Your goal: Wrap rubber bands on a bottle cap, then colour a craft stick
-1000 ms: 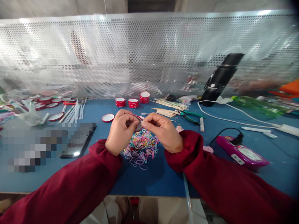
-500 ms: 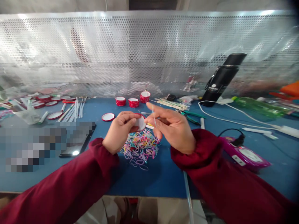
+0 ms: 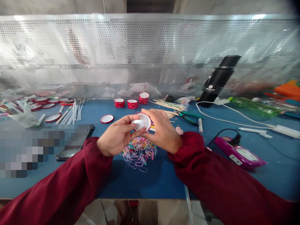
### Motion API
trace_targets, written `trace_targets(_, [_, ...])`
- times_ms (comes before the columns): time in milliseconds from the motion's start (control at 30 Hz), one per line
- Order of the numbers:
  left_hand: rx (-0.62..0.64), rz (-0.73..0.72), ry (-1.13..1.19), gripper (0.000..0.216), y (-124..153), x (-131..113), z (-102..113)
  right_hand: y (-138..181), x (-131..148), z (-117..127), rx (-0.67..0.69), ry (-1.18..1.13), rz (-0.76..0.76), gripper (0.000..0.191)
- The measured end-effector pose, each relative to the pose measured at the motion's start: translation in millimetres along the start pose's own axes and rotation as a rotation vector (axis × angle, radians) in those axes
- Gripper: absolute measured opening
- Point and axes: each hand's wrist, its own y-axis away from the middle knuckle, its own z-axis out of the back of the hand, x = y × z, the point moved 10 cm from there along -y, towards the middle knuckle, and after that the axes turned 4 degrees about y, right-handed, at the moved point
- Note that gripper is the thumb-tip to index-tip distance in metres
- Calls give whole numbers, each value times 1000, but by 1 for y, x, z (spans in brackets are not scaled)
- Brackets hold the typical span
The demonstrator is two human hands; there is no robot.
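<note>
My left hand [image 3: 116, 137] and right hand [image 3: 163, 132] pinch narrow on the rim of a small round red-rimmed white plastic lid [image 3: 141, 122], held in the air between them just above a loose pile of thin coloured rubber bands [image 3: 138, 153]. Behind lie pale wooden sticks [image 3: 169, 106], green-handled pliers [image 3: 188, 116], three short red caps [image 3: 132, 103] and a perforated metal screen [image 3: 140, 56]; a purple plastic device [image 3: 240, 153] sits right and a dark phone [image 3: 70, 147] left. Bare blue table top [image 3: 152, 184] runs to the near edge, and the lid's white face tilts toward me; being round, it has no long axis.
</note>
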Motion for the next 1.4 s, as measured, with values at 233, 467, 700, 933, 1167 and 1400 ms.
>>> trace_targets(233, [-142, -235, -558, 13, 1, -31, 16, 0, -5, 4, 19, -23, -45, 68])
trace_targets(467, [-26, -367, -940, 27, -5, -32, 6, 2, 11, 4, 13, -87, -18, 78])
trace_targets(700, [58, -297, -990, 27, -1, -23, -2, 2, 19, 7, 40, -132, -10, 82])
trace_targets(933, [74, -327, -1002, 24, 2, -21, -6, 4, 20, 9, 23, -100, -13, 80])
trace_targets(1167, [33, -331, -924, 25, 1, -17, -5, 5, 17, 7, 41, -83, -62, 81])
trace_targets(1400, [10, -287, -738, 29, 3, -12, -4, 4, 17, 9, 28, -127, -59, 89])
